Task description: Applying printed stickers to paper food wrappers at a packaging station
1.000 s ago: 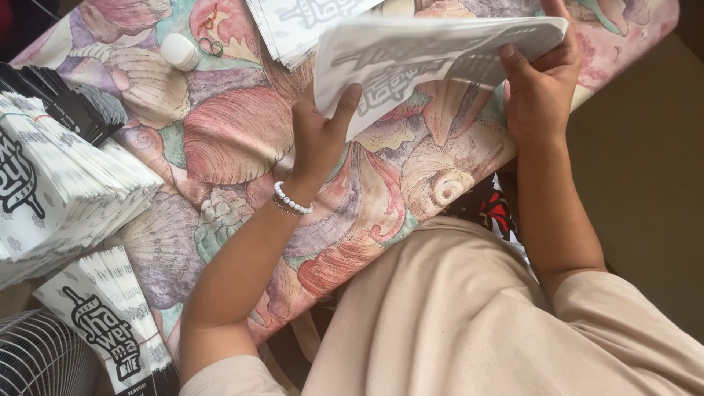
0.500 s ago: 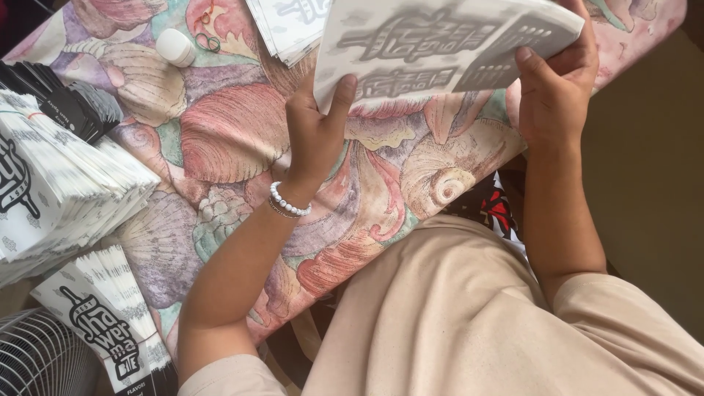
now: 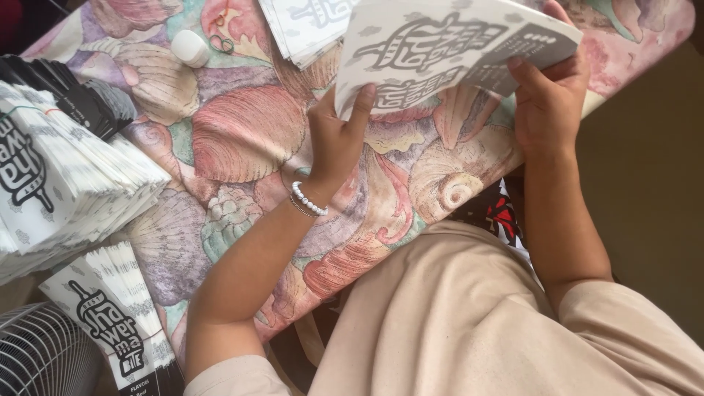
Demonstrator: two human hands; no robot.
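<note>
A flat white printed paper bag (image 3: 455, 55) is held lifted above the shell-patterned surface (image 3: 242, 139), apparently so its face can be seen. It is pinched by the left hand (image 3: 339, 139) at its lower corner and gripped by the right hand (image 3: 546, 95) at its edge. More bags are stacked behind (image 3: 301, 29) and at the left (image 3: 66, 183); a small white cap (image 3: 190, 48) lies well apart.

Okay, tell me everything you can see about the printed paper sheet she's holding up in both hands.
The paper sheet is white and flat with bold black printed lettering and a grey panel at one corner. It looks thin and slightly curved, lifted above the shell-patterned tablecloth. The left hand pinches its lower left corner; the right hand grips its right edge.
</note>
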